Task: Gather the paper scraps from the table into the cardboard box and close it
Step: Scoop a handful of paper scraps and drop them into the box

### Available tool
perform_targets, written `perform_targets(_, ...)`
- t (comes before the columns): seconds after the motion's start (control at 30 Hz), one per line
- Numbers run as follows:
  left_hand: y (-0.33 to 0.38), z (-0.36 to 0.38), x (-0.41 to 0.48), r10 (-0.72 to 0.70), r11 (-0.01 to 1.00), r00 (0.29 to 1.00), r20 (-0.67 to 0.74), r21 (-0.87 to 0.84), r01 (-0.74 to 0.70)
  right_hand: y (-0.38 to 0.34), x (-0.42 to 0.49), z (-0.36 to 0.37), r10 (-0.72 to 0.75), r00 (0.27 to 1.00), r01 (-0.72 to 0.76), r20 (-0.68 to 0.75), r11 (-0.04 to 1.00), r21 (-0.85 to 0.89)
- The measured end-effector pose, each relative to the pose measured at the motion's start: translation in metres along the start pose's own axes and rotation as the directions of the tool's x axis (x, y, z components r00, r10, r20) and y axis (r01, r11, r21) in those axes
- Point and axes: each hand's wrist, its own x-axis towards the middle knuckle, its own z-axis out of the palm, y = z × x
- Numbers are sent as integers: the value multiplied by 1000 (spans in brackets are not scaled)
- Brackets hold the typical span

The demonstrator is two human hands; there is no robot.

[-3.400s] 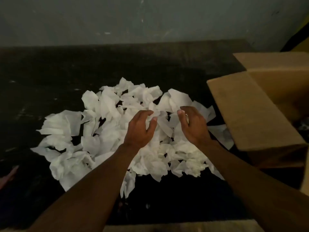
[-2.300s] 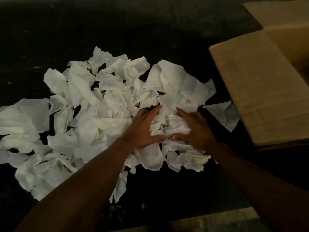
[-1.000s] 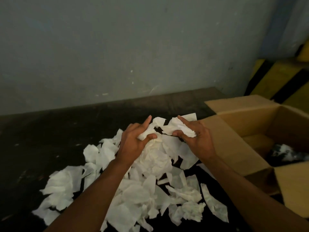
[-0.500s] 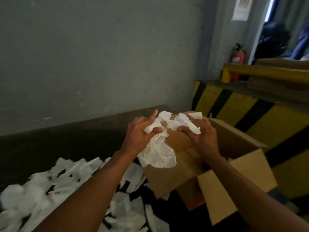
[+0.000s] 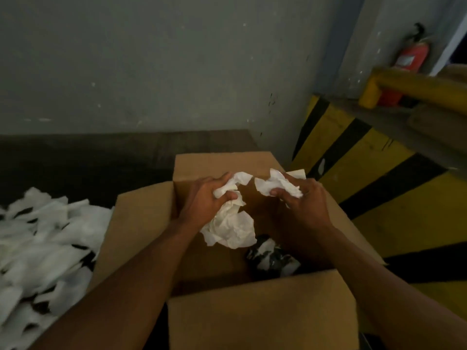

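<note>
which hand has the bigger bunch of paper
The left hand: its bunch of paper hangs well below the fist, while the wad in the right hand barely shows past its fingers.

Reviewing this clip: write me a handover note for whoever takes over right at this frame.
Left hand grips a bunch of scraps; right hand grips a smaller wad. Both are above the open cardboard box.
Done: a few scraps lie inside the box.
Left: drop both handfuls in, move the big pile on the table, left of the box, into it, then fold the flaps shut.
</note>
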Motion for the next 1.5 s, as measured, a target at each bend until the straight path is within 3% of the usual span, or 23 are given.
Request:
perform_targets(0.17,-19,16,2,-166,986,986,-10,13,166,25,24,21,19,984,-12,178,999,-39)
perform_targets(0.47,-41,52,0,-355,930,922,156,163,331,61,38,60,98,909,-98,406,995,-20)
perform_targets(0.73,-57,71,4,-402,905,900,167,220,363,85,42,81,184,841,-180,509,982,-57)
perform_targets(0.93,-65,78,3,-484,858,847,220,310,410,95,43,91,208,839,-135,503,975,-177)
perform_targets(1.1,-65,74,2,-454,889,874,173,158,430,88,45,87,196,849,-150,491,980,-133)
perform_targets(1.33,-52,64,-1,-471,878,863,184,191,439,87,43,79,184,883,-139,432,981,-133)
perform_targets(1.5,-43,53,-5,-383,919,919,96,142,368,78,40,70,132,906,-96,402,989,-108)
